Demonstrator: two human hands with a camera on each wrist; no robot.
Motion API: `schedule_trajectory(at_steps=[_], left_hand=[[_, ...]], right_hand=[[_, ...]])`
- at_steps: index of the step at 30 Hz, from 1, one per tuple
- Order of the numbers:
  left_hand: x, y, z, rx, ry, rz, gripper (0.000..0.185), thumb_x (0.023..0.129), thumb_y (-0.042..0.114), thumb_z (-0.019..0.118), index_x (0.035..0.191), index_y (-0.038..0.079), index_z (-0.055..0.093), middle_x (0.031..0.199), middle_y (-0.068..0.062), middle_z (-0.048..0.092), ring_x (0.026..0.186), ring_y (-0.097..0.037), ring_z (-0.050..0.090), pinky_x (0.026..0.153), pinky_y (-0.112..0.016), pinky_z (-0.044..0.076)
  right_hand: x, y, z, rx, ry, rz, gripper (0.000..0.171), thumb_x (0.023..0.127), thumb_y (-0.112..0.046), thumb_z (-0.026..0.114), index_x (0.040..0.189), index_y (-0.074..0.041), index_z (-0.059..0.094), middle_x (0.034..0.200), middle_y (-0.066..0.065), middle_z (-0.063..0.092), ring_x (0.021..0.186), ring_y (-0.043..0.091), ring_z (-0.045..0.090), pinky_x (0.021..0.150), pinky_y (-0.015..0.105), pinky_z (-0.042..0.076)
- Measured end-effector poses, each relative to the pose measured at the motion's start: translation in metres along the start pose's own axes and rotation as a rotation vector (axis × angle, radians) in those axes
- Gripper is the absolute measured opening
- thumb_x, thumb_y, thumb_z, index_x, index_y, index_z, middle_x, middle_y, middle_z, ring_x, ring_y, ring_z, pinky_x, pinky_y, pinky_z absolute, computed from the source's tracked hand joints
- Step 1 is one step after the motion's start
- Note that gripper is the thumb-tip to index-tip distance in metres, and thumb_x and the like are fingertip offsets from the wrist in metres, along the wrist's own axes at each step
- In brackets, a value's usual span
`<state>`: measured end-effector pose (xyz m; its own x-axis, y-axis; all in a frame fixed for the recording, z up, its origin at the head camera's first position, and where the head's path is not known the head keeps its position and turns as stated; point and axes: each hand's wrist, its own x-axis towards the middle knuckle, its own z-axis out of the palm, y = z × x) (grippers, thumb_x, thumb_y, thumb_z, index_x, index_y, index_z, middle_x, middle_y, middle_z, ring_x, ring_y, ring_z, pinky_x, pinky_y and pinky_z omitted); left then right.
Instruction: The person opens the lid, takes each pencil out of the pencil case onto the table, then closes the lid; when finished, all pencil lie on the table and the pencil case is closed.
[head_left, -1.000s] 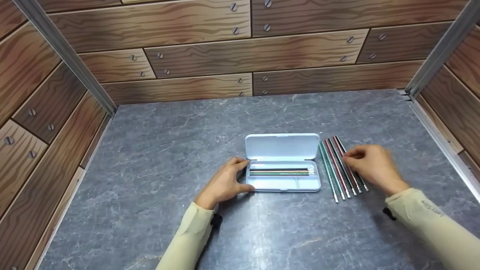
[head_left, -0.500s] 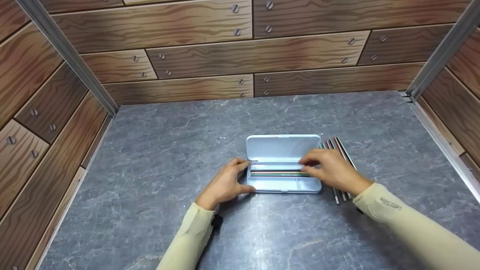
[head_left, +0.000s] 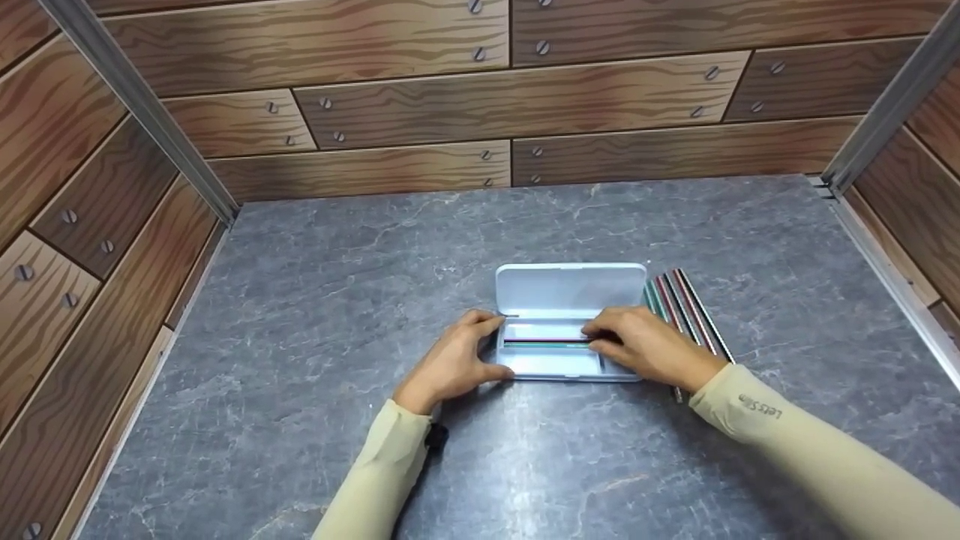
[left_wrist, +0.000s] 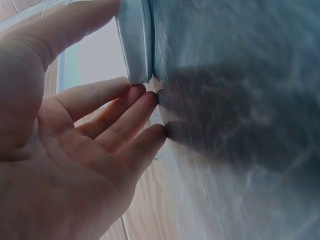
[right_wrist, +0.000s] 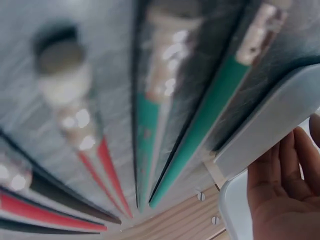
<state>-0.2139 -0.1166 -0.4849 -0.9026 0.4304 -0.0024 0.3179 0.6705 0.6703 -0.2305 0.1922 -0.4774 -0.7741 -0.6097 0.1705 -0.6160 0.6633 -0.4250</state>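
Right hand (head_left: 641, 341), grip unclear, now inside open pale-blue rectangular plastic case (head_left: 555, 300), work shifting from slim striped pencils (head_left: 696, 315) at its right; left hand (head_left: 454, 358) grasps case's left end.

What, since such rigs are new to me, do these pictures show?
There is no machine here, just a person's bare left hand and right hand. The wide picture comes from a camera on the head; the two close ones come from a camera on each wrist. On the table lies an open case with pencils inside, and loose pencils lie beside it. The left hand holds the case's left end. The right hand is at the pencils inside; whether it grips one is hidden.
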Motion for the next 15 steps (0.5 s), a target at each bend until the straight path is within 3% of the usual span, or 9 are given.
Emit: schedule_trajectory(at_steps=[5, 15], left_hand=[[0.0, 0.0003, -0.001, -0.003, -0.012, -0.012, 0.086, 0.081, 0.032, 0.087, 0.152, 0.004, 0.047, 0.146, -0.006, 0.054, 0.136, -0.025, 0.053, 0.118, -0.041, 0.043], [-0.0004, 0.0008, -0.0004, 0.007, -0.004, -0.004, 0.084, 0.081, 0.03, 0.087, 0.151, 0.003, 0.048, 0.145, -0.007, 0.055, 0.135, -0.025, 0.053, 0.117, -0.04, 0.044]], right_hand=[[0.0021, -0.0004, -0.002, 0.044, -0.021, 0.038, 0.014, 0.094, -0.012, 0.073, 0.107, -0.01, 0.078, 0.1, 0.001, 0.076, 0.094, 0.019, 0.071, 0.087, 0.041, 0.059], [0.0032, -0.0035, -0.0031, 0.056, 0.023, 0.055, 0.01, 0.089, -0.011, 0.077, 0.098, -0.014, 0.08, 0.091, -0.004, 0.074, 0.086, 0.012, 0.068, 0.081, 0.036, 0.059]])
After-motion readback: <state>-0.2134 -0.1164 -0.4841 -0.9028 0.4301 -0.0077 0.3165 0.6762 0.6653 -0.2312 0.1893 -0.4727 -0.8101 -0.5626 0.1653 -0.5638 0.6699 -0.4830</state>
